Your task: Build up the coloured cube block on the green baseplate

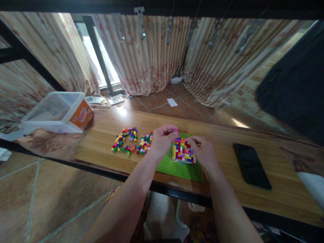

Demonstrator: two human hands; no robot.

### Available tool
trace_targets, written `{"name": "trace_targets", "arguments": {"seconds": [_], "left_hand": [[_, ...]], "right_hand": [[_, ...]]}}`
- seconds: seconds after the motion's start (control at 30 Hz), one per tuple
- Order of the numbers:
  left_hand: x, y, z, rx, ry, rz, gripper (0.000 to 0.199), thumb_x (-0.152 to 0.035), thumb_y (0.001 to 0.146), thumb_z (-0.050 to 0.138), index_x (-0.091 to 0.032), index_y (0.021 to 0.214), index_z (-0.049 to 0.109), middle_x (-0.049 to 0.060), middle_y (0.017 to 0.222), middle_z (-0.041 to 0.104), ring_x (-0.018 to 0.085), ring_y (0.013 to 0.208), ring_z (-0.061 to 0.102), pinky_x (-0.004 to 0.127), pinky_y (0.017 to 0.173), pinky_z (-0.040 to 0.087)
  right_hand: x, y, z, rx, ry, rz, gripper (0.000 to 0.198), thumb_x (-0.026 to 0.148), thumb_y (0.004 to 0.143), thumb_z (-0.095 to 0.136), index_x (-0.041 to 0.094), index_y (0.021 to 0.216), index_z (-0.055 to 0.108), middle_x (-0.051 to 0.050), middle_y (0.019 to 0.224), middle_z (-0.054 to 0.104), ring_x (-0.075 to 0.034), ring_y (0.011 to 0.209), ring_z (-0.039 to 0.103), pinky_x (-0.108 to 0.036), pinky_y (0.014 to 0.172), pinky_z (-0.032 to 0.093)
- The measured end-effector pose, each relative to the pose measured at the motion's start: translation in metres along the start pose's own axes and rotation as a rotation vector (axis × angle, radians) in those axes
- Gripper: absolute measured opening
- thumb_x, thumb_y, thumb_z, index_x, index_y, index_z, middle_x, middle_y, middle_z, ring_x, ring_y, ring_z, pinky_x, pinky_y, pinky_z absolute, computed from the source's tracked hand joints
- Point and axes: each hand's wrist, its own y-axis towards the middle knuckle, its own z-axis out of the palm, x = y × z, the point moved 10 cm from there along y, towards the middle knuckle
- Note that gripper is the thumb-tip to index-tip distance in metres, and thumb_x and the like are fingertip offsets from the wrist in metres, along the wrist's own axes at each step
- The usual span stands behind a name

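A green studded baseplate [177,172] lies on the wooden board, and on it stands a block built of many coloured toy bricks [182,151]. My left hand [163,138] is at the far left corner of the build, thumb and fingers pinching a small pink brick [176,131]. At the build's right far side is my right hand [204,150], its fingers drawn together by the top edge; what they hold, if anything, I cannot make out. Loose coloured bricks [129,147] lie scattered left of the baseplate, some partly hidden behind my left hand.
A black phone [252,166] lies on the board [217,135] to the right. At the far left stands a clear plastic bin [50,126] with an orange label. Curtains [152,60] hang beyond the board, above a tiled floor [157,98]. A dark shape fills the upper right.
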Motion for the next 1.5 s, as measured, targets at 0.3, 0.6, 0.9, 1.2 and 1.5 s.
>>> {"name": "trace_targets", "arguments": {"seconds": [0.3, 0.6, 0.9, 1.2, 1.5], "left_hand": [[0.003, -0.001, 0.0, 0.0, 0.008, -0.014, 0.012, -0.011, 0.068, 0.07, -0.013, 0.079, 0.07, -0.002, 0.066, 0.066, 0.008, 0.062, 0.058, 0.021, 0.064, 0.046], [0.014, -0.002, 0.008, 0.019, 0.016, -0.084, 0.013, -0.007, 0.069, 0.068, -0.013, 0.08, 0.068, 0.0, 0.067, 0.068, 0.01, 0.063, 0.063, 0.024, 0.066, 0.052], [0.019, -0.001, 0.021, 0.095, 0.051, -0.039, 0.01, -0.01, 0.068, 0.071, -0.014, 0.076, 0.068, 0.0, 0.07, 0.07, 0.01, 0.065, 0.064, 0.024, 0.068, 0.051], [0.014, 0.0, 0.02, 0.058, 0.201, 0.045, 0.007, -0.013, 0.071, 0.068, -0.015, 0.077, 0.071, 0.0, 0.072, 0.07, 0.011, 0.067, 0.062, 0.023, 0.068, 0.049], [0.014, 0.011, -0.005, -0.058, 0.415, 0.099, 0.01, -0.014, 0.072, 0.067, -0.016, 0.08, 0.072, 0.001, 0.075, 0.069, 0.013, 0.07, 0.06, 0.025, 0.071, 0.047]], "right_hand": [[-0.012, -0.001, 0.006, 0.024, 0.138, 0.088, 0.028, 0.046, 0.08, 0.063, 0.022, 0.079, 0.077, -0.005, 0.083, 0.075, -0.021, 0.077, 0.064, -0.034, 0.074, 0.047], [-0.011, -0.002, 0.003, -0.002, 0.118, 0.075, 0.03, 0.048, 0.081, 0.063, 0.021, 0.082, 0.077, -0.006, 0.084, 0.075, -0.022, 0.078, 0.066, -0.035, 0.076, 0.048], [0.027, -0.009, -0.015, -0.049, 0.249, -0.078, 0.028, 0.045, 0.088, 0.062, 0.023, 0.092, 0.077, -0.005, 0.094, 0.077, -0.021, 0.086, 0.068, -0.033, 0.079, 0.05], [0.005, -0.003, -0.037, -0.079, 0.261, 0.025, 0.022, 0.041, 0.083, 0.067, 0.022, 0.085, 0.078, -0.006, 0.091, 0.079, -0.023, 0.087, 0.07, -0.035, 0.08, 0.052], [-0.012, 0.004, -0.02, 0.056, 0.125, 0.042, 0.025, 0.042, 0.084, 0.062, 0.022, 0.08, 0.077, -0.004, 0.085, 0.077, -0.02, 0.079, 0.067, -0.032, 0.075, 0.049]]}}
